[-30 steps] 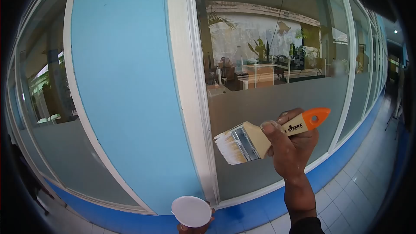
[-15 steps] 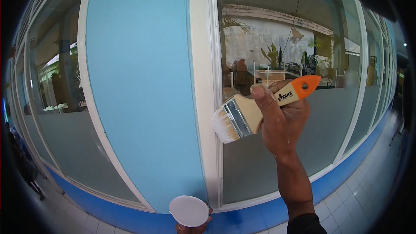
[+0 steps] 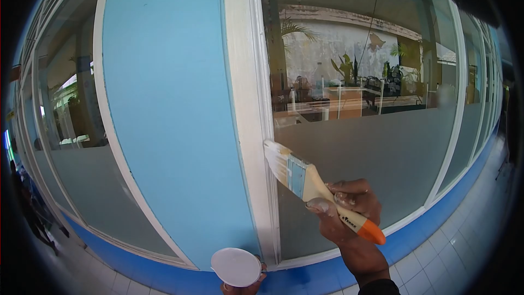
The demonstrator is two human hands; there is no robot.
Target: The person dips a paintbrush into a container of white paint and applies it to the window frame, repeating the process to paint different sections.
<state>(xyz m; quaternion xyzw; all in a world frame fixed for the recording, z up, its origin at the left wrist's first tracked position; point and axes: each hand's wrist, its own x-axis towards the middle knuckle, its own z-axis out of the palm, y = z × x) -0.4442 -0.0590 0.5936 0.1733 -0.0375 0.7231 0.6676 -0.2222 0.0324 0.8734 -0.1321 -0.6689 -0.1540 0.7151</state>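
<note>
My right hand (image 3: pixel 346 207) grips a paintbrush (image 3: pixel 312 183) with a pale handle and orange end. Its white-coated bristles point up and left, touching the inner edge of the white window frame (image 3: pixel 255 131). Below, at the bottom of the view, my left hand (image 3: pixel 244 288) holds a round container of white paint (image 3: pixel 236 267); the container hides most of this hand. A light blue panel (image 3: pixel 169 104) stands left of the white frame.
A large glass window (image 3: pixel 360 153), frosted on its lower part, lies right of the frame. Another window (image 3: pixel 103 180) is on the left. Blue wall base (image 3: pixel 311 274) and white floor tiles (image 3: pixel 420 259) run below. A person's dark-clothed legs (image 3: pixel 39 224) show at far left.
My right hand has moved down, and the brush has turned so its handle slopes down to the right. Its bristles have come against the frame edge. My left hand and the container have barely shifted.
</note>
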